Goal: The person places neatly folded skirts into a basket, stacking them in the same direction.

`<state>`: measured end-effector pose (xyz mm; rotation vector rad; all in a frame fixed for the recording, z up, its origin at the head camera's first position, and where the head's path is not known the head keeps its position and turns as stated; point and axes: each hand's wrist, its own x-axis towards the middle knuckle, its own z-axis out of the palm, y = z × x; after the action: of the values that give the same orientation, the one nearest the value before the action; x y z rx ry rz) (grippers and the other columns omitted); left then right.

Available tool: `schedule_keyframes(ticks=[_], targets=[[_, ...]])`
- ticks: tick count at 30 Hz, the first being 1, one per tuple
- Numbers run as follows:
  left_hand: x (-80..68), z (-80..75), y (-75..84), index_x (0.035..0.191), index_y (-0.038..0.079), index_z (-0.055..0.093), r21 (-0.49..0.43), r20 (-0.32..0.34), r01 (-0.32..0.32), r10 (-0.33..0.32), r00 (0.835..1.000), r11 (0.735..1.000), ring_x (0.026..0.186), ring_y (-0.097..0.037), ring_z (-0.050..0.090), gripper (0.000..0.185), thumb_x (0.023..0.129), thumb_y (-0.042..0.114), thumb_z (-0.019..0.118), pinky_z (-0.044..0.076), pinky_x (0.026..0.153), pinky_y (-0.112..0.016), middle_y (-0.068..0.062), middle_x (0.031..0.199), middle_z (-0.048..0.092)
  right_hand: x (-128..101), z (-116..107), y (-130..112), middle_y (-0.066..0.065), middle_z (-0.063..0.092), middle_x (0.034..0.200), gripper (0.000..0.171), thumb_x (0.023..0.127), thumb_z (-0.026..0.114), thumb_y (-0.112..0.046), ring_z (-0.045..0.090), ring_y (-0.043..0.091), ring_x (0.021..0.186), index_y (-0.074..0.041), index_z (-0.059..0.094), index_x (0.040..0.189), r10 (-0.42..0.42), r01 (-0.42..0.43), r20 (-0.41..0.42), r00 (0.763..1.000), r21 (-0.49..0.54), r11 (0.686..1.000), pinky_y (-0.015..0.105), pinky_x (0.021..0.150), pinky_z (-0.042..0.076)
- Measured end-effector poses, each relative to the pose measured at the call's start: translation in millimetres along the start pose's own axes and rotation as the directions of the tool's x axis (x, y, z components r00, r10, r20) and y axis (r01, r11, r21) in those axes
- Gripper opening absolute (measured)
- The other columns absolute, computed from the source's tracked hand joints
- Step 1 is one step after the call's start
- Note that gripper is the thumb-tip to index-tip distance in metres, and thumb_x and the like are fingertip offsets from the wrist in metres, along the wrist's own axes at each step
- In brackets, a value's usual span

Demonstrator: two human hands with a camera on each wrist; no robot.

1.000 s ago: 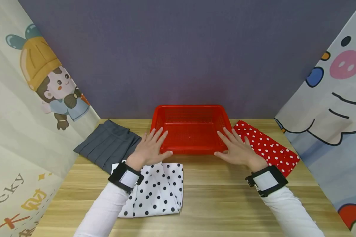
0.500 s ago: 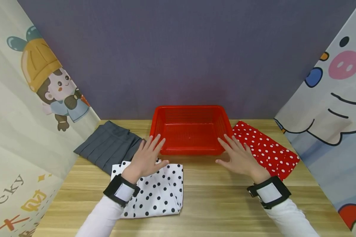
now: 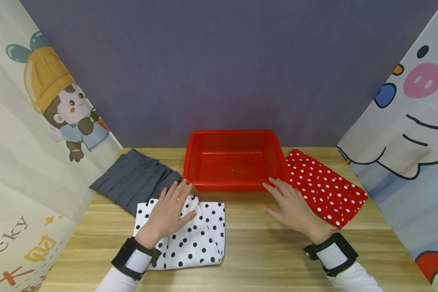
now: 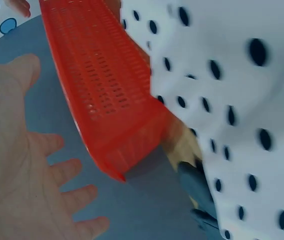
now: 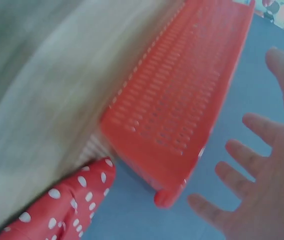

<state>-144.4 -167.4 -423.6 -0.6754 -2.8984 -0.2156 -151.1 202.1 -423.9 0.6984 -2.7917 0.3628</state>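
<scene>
Over the folded white cloth with black dots point(image 3: 197, 245) hovers my left hand point(image 3: 166, 215), its fingers straight and spread, holding nothing. Its fingertips are close to the front left corner of a red perforated plastic basket point(image 3: 233, 186). My right hand point(image 3: 295, 209), fingers also extended and holding nothing, is above the table near the basket's front right corner. Beside it lies a folded red cloth with white dots point(image 3: 326, 188). A folded grey pleated cloth point(image 3: 135, 178) lies left of the basket. Both wrist views show the basket point(image 4: 101, 70) beyond spread fingers.
The wooden table point(image 3: 255, 251) ends at a dark grey-blue wall point(image 3: 226, 69) behind the basket. Printed curtains stand on both sides, one with a cartoon child point(image 3: 73, 105) at the left, the other with a pink snout point(image 3: 423, 80) at the right.
Both hands have drawn back from the basket toward the person, the left one also moving left over the white dotted cloth. The basket and the cloths have stayed in place.
</scene>
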Motion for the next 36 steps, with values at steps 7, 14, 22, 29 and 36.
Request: schedule_keyframes(ticks=[7,14,22,29,36], targets=[[-29.1,6.7,-10.3,0.143,0.009,0.032,0.045,-0.009,0.068,-0.068,0.998,0.997,0.136,-0.036,0.024,0.078,0.083,0.051,0.058,0.023,0.106,-0.056,-0.013,0.149,0.026,-4,15,-8,0.009,0.046,0.133,0.067,0.075,0.071,-0.039,0.044,0.029,0.118,-0.014,0.048,0.132,-0.087,0.086,-0.033,0.996,-0.014,0.996,0.050,0.092,0.041],[-46.8,11.0,-19.9,0.141,0.007,0.036,0.049,0.011,0.122,-0.123,0.992,0.991,0.134,-0.038,0.028,0.076,0.082,0.048,0.061,0.023,0.105,-0.057,-0.015,0.147,0.030,0,34,-21,0.009,0.052,0.126,0.060,0.076,0.072,-0.034,0.049,0.028,0.114,-0.015,0.052,0.129,-0.084,0.084,-0.015,0.996,0.006,0.996,0.052,0.088,0.045],[-60.7,13.0,-30.6,0.135,0.003,0.043,0.048,-0.028,0.143,-0.142,0.990,0.989,0.126,-0.041,0.037,0.069,0.081,0.041,0.064,0.029,0.101,-0.057,-0.018,0.140,0.039,12,56,-45,0.005,0.051,0.129,0.054,0.081,0.067,-0.034,0.048,0.025,0.117,-0.020,0.050,0.131,-0.073,0.070,0.064,0.995,0.050,0.996,0.049,0.091,0.044],[-79.9,23.5,-33.0,0.126,0.001,0.052,0.052,-0.077,0.145,-0.141,0.987,0.988,0.117,-0.039,0.045,0.061,0.079,0.037,0.067,0.035,0.096,-0.055,-0.019,0.131,0.047,15,65,-70,0.005,0.051,0.129,0.051,0.083,0.064,-0.035,0.049,0.023,0.116,-0.015,0.052,0.129,-0.139,0.129,0.113,0.984,0.093,0.987,0.047,0.091,0.044],[-94.9,28.4,-37.5,0.115,0.000,0.058,0.049,-0.136,0.165,-0.157,0.978,0.985,0.110,-0.038,0.048,0.052,0.074,0.029,0.071,0.039,0.090,-0.053,-0.020,0.120,0.052,17,70,-98,0.005,0.050,0.131,0.050,0.086,0.059,-0.036,0.047,0.023,0.120,-0.020,0.050,0.132,-0.212,0.183,0.206,0.955,0.152,0.971,0.046,0.096,0.041]])
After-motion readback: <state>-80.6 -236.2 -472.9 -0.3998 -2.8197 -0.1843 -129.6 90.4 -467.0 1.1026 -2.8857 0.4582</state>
